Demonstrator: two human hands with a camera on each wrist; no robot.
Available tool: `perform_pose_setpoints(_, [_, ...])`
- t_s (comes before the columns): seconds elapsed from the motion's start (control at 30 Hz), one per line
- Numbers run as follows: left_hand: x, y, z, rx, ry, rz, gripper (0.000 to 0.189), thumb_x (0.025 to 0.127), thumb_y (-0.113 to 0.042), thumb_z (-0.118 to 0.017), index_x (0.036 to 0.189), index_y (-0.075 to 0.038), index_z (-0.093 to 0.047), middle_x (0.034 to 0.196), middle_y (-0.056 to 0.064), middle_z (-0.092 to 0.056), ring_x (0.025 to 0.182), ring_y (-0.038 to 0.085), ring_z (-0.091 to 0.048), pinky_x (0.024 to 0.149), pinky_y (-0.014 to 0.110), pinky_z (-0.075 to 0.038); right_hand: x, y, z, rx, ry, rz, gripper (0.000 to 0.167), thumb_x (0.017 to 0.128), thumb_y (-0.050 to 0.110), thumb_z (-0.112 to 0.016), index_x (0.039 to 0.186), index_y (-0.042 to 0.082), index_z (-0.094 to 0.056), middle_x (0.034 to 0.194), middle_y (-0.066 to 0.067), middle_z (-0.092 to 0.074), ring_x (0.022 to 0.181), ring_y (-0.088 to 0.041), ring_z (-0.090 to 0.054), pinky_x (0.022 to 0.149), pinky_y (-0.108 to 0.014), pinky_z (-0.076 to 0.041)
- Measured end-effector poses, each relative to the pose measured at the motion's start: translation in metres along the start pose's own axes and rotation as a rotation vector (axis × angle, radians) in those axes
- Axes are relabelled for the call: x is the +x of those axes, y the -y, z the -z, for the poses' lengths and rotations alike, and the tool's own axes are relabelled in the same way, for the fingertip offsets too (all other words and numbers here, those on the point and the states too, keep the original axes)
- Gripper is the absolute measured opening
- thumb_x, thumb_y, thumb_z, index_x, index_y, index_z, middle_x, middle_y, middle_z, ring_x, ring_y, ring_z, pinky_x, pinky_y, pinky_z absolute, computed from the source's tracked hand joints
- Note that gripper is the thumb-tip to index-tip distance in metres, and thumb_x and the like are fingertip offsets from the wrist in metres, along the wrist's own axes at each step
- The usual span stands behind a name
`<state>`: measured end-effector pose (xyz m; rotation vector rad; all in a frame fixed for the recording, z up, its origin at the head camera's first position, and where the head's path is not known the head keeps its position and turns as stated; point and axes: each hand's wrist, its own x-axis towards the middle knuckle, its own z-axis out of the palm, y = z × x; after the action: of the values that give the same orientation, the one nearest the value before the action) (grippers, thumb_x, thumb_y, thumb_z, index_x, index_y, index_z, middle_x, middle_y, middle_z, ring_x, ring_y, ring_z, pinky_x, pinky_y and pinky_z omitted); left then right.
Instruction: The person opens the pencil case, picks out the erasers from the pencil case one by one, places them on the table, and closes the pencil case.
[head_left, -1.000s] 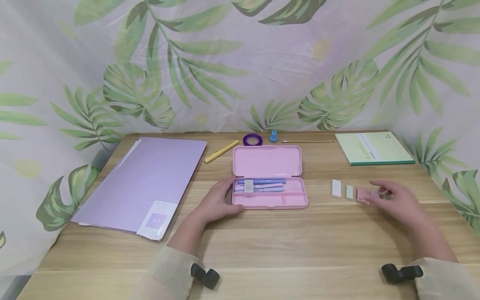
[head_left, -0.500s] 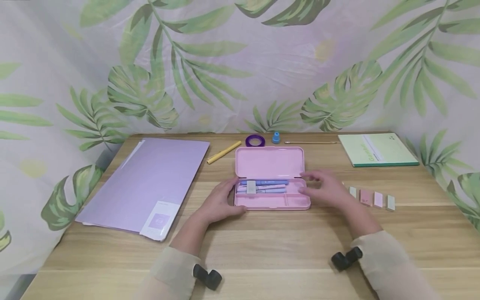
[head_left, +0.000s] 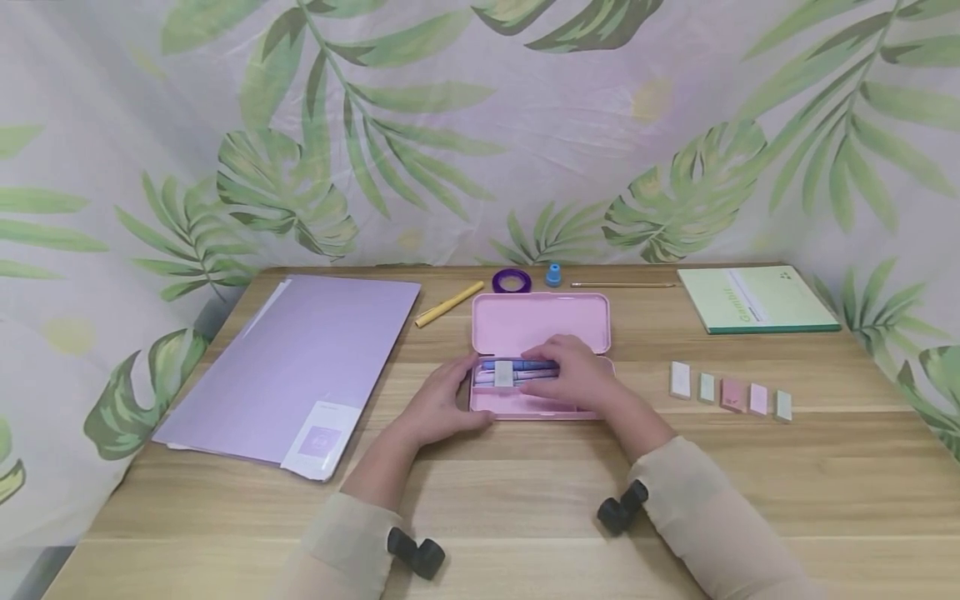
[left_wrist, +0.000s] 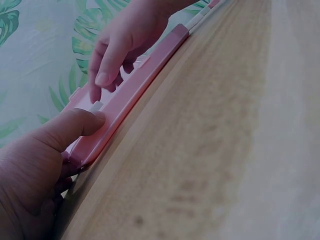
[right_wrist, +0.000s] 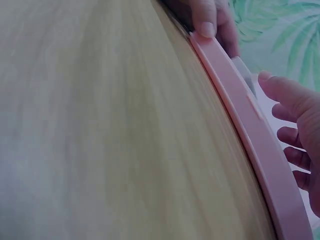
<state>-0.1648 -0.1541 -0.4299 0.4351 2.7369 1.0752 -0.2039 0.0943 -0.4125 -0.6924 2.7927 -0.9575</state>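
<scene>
A pink pencil case point(head_left: 540, 325) lies with its lid folded back. Inside its rear compartment are several blue and pink pens point(head_left: 536, 365), with a small grey-white block point(head_left: 503, 373) lying across them. My left hand point(head_left: 438, 407) holds the case's left end, thumb on the front edge and fingers around the side, as the left wrist view shows too. Over the case is my right hand point(head_left: 573, 379), its thumb and fingers spread apart above the pens just right of the block. That hand hides the pens' right ends and part of the small compartment.
Several small coloured blocks point(head_left: 732, 394) stand in a row to the right. A green notebook point(head_left: 757, 298) is at the back right. Behind the case lie purple tape point(head_left: 512, 281), a blue cap-like piece point(head_left: 553, 275), a pencil point(head_left: 622, 285) and a yellow pen point(head_left: 448, 303). A lilac folder point(head_left: 300, 367) covers the left.
From the row of small blocks, my right hand has moved left to over the pens in the case. My left hand has stayed on the case's left end.
</scene>
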Motion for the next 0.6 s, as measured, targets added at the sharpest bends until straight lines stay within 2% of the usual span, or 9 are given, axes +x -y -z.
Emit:
perform_pose_setpoints(0.3, [0.000,0.003,-0.001,0.006,-0.009,-0.018,0.101,0.073,-0.043,-0.078,0.155,-0.010,-0.029,0.156,0.013,-0.038,0.146,0.033,-0.032,0.121,0.050,-0.027,0.013,0.017,-0.013,-0.141,0.033,0.019,0.052,0.077,0.050,-0.076,0.119,0.019,-0.071,0.114,-0.003,-0.065,0.112,-0.023,-0.055,0.102,-0.043,-0.043])
perform_pose_setpoints(0.43, [0.000,0.002,-0.001,0.006,-0.009,-0.019,0.100,0.073,-0.043,-0.078,0.154,-0.009,-0.030,0.155,0.013,-0.038,0.145,0.033,-0.032,0.120,0.050,-0.027,0.014,0.017,-0.014,-0.131,0.018,0.029,0.051,0.077,0.048,-0.077,0.116,0.017,-0.071,0.114,-0.002,-0.066,0.113,-0.024,-0.055,0.103,-0.043,-0.043])
perform_pose_setpoints(0.6, [0.001,0.002,-0.001,0.011,-0.004,-0.012,0.100,0.073,-0.043,-0.078,0.154,-0.010,-0.029,0.156,0.013,-0.037,0.146,0.033,-0.032,0.121,0.050,-0.027,0.008,0.009,-0.007,-0.049,-0.018,0.010,0.053,0.076,0.044,-0.080,0.119,0.016,-0.069,0.117,-0.004,-0.066,0.117,-0.025,-0.054,0.107,-0.044,-0.042])
